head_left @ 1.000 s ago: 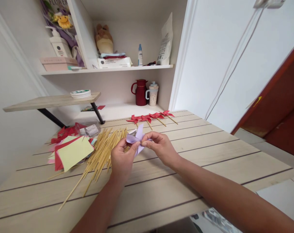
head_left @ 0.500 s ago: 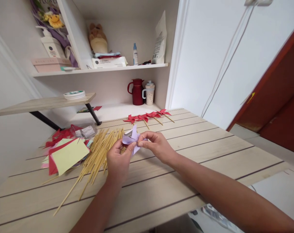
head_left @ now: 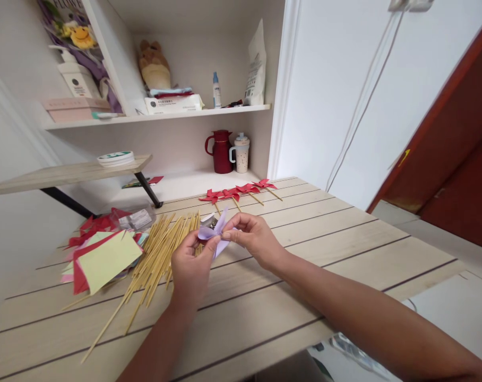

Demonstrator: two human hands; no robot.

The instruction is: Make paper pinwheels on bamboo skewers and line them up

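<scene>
Pinching the lilac paper pinwheel [head_left: 215, 232] above the desk [head_left: 304, 254], left hand [head_left: 191, 265] and right hand [head_left: 254, 239] gripped its folds; no stick was fitted yet. Four red pinwheels [head_left: 237, 192] lay finished; bamboo sticks [head_left: 157, 254] and paper sheets [head_left: 105, 257] waited.

Bamboo sticks [head_left: 157, 249], coloured paper sheets [head_left: 105, 260], red jug [head_left: 221, 151]

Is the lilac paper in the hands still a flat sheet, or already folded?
Folded: the lilac paper pinwheel has pointed flaps sticking up and down, pinched at its centre between the left hand and right hand above the pale wooden table.
</scene>
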